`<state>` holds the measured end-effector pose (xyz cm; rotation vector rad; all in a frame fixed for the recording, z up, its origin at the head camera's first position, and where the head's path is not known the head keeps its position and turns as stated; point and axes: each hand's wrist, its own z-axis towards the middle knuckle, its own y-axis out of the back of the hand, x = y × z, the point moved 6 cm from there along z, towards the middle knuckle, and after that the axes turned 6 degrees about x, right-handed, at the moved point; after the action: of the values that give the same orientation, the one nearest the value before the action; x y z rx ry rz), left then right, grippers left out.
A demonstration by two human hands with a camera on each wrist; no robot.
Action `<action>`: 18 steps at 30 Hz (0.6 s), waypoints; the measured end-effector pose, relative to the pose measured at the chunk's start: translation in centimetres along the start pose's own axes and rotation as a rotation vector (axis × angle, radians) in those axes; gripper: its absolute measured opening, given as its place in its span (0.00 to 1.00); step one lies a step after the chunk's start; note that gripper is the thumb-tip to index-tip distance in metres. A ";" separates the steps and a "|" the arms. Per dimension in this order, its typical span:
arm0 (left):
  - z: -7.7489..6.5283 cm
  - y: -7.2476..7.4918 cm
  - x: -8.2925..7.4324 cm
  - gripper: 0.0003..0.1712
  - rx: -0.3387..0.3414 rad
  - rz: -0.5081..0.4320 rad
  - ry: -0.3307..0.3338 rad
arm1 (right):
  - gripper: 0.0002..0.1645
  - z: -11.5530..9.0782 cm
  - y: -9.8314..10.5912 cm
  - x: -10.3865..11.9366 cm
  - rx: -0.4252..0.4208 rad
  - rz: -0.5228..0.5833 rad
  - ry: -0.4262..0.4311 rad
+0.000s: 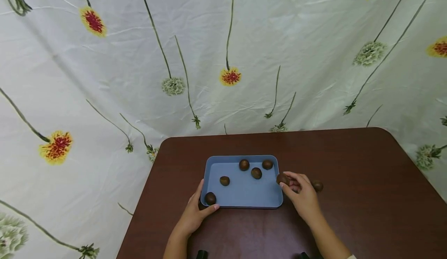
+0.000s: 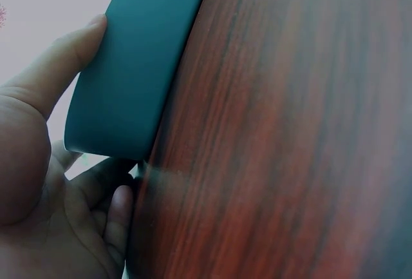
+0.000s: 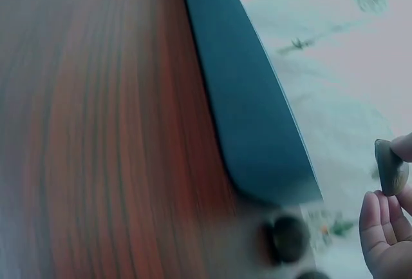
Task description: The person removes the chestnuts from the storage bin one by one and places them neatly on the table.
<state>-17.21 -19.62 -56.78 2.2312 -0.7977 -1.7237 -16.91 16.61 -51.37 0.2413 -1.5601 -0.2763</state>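
Note:
A shallow blue tray (image 1: pixel 244 197) lies on the table with several round brown nut-like pieces in it, one (image 1: pixel 210 198) in its near left corner. My left hand (image 1: pixel 195 212) grips that corner, its thumb along the near side and its fingers at the left end. In the left wrist view the thumb presses on the tray's wall (image 2: pixel 129 79). At the tray's right rim my right hand (image 1: pixel 303 197) pinches another brown piece (image 1: pixel 282 179) between thumb and fingertips. The right wrist view shows this held piece (image 3: pixel 391 168) clear of the table.
Just right of my right hand, a loose brown piece (image 1: pixel 317 185) lies on the dark wooden table (image 1: pixel 366 197). Past the table's far edge hangs a white flowered cloth (image 1: pixel 314 38). Two small dark objects, unclear in kind, show at the bottom edge of the head view.

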 end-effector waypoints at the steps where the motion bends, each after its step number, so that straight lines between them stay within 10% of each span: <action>1: 0.0 0.0 0.0 0.64 0.000 -0.001 0.000 | 0.26 -0.1 0.7 -0.1 -0.012 -0.010 -0.008; 18: -0.1 0.1 0.0 0.63 -0.010 0.007 -0.010 | 0.39 -1.9 9.7 -4.5 -0.117 -0.164 -0.235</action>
<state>-17.14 -19.76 -56.73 2.2127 -0.7963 -1.7338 -14.77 27.24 -52.48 0.2527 -1.7520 -0.5385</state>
